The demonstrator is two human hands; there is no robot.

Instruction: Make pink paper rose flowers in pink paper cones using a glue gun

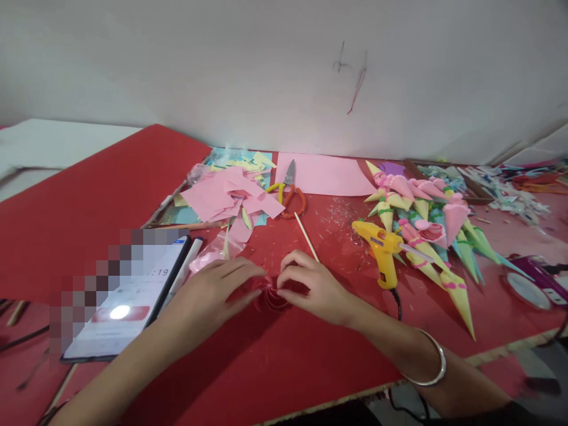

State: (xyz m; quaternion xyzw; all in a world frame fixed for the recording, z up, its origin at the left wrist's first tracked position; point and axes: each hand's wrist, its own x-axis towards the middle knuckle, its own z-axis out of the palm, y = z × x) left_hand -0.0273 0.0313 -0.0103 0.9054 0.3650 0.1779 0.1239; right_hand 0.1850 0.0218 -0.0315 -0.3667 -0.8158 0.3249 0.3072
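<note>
Over the red tabletop, my left hand (213,293) and my right hand (313,284) face each other with fingertips pinched close together. Between them is a thin pink strand (270,285), loosely looped below the fingers; whether it is ribbon, thread or paper strip is too small to tell. Just beyond my right hand lies a thin wooden stick (306,236). Near my left hand sits a clear plastic bag with pink pieces (208,257).
Pink paper pieces (217,192) and scissors (290,186) lie ahead. At right are a yellow glue gun (381,248) and a pile of paper cones (455,219). A phone (128,296) lies at left beside a marker (189,260). A pink sheet (323,173) lies against the wall.
</note>
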